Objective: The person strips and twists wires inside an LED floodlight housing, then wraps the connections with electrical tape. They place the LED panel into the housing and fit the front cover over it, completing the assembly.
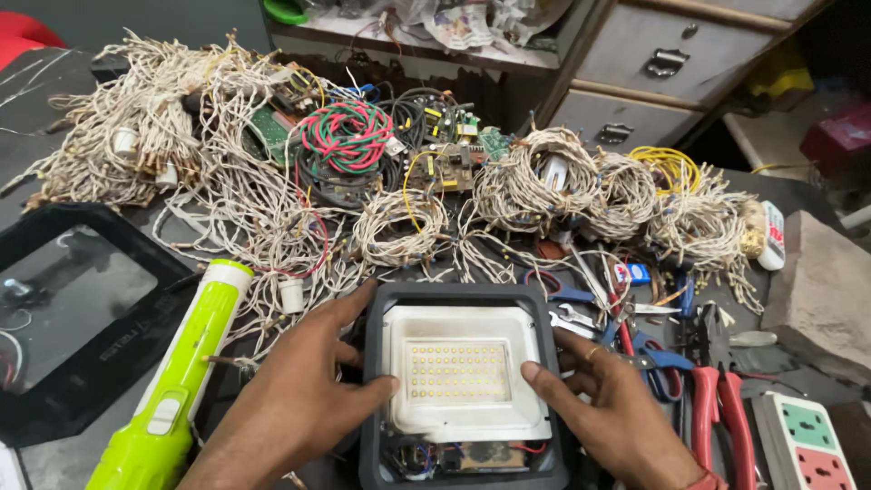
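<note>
A dark grey flood light housing (381, 308) lies open on the workbench in front of me. Inside it sits a white reflector (404, 386) around a panel of small yellow light chips (456, 369). Loose wires and a small board show at the housing's lower edge (458, 455). My left hand (295, 399) grips the housing's left side, thumb resting on the reflector. My right hand (603, 408) holds the right side, thumb on the reflector's lower right corner, a ring on one finger.
A lime green torch (177, 381) lies to the left beside a black glass frame (73, 318). Coils of white wire (227, 181), a red-green coil (347, 134) and circuit boards fill the back. Scissors (653, 354), red pliers (721, 399) and a power strip (803, 445) lie right; a stone block (821, 290) and drawers (653, 63) behind.
</note>
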